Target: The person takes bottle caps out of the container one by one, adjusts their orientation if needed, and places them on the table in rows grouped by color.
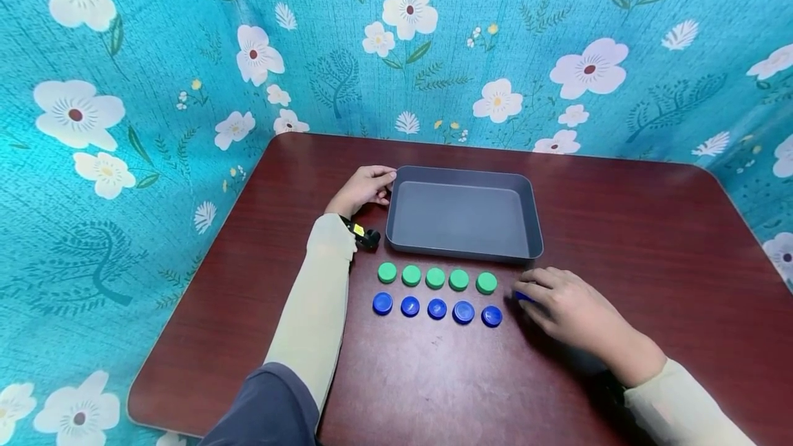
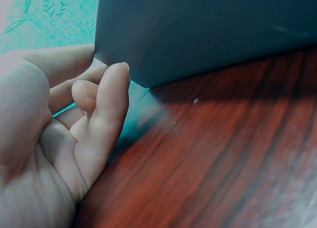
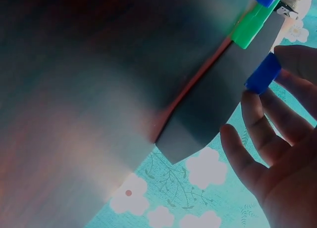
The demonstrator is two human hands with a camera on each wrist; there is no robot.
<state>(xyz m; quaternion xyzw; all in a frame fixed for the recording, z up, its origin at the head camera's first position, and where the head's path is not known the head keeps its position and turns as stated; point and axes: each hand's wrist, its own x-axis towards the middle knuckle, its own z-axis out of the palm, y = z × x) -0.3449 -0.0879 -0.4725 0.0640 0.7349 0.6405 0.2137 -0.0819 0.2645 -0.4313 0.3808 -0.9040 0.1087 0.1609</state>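
Observation:
In the head view, my left hand (image 1: 365, 190) is at the left side of a shallow dark grey tray (image 1: 458, 252), with loosely bent fingers. The left wrist view has its fingertips right at a corner of the tray wall (image 2: 198, 35). Low over the wood, my right hand (image 1: 566, 305) is right of the rows of caps. It pinches a blue bottle cap (image 3: 263, 73) between thumb and fingertips, and most of that cap is hidden from the head view. Several green caps (image 1: 435, 278) lie in a row just before the tray, and several blue caps (image 1: 436, 308) form a second row nearer me.
All of this is on a dark red-brown wooden table (image 1: 421, 384) with rounded corners. Behind it and along the left hangs a turquoise floral cloth (image 1: 347, 54). A black wrist camera (image 1: 365, 235) on my left wrist sits beside the tray's near left corner.

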